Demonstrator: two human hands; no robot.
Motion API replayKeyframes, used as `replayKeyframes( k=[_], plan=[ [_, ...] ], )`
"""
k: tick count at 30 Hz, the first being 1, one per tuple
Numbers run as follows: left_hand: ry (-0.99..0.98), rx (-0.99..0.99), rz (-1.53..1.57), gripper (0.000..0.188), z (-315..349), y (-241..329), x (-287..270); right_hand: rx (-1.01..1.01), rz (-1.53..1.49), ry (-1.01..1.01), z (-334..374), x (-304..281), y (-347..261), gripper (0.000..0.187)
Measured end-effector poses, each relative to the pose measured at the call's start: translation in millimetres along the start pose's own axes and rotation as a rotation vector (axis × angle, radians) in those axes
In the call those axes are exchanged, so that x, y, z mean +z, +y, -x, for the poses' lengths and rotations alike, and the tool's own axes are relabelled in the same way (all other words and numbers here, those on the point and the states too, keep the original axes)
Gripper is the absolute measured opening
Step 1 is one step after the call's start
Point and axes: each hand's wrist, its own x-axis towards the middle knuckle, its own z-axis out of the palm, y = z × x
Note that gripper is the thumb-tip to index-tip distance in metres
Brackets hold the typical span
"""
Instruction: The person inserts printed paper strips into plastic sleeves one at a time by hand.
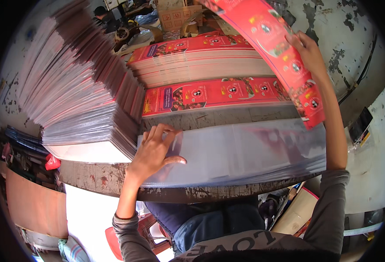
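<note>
Red printed strip [280,47]: arching mid-air above the clear sleeves [240,150], probably handling light, bendy and crease-prone, likely needing edge support, being gripped along its long edge by the right hand [307,50], with the left hand [154,152] resting loosely unclenched on the sleeves.

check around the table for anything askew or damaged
The tall stack at left looks askew, its edges stepped and ragged. The table looks scuffed, and the wall at upper right has dark, peeled-looking patches.

This is a workshop: scuffed worktable [92,174], stacked red printed sheets [218,92], paint-peeled wall [328,39].
</note>
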Motion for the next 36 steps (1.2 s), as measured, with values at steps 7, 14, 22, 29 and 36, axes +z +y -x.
replayKeyframes(
  k=[7, 14, 22, 29, 36],
  plan=[
    [0.248, 0.056, -0.026, 0.041, -7.6, 5.5, 13.4, -0.026, -0.619, 0.179, -15.3, 43.5, -83.2, 0.031],
    [0.453, 0.132, -0.190, 0.020, -3.9, 6.7, 26.1, 0.014, -0.816, 0.216, -27.0, 94.7, -151.8, 0.031],
    [0.574, 0.148, -0.281, 0.020, -5.0, 14.4, 20.0, -0.219, -0.540, 0.264, -4.8, 140.7, -179.3, 0.032],
    [0.594, 0.121, -0.149, 0.015, -3.8, 12.1, 23.2, -0.207, -0.561, 0.108, 21.8, 147.5, -158.2, 0.041],
    [0.617, 0.024, -0.135, 0.011, -6.3, 14.1, 25.1, -0.188, -0.464, -0.017, 34.1, 109.4, -103.5, 0.042]
  ],
)
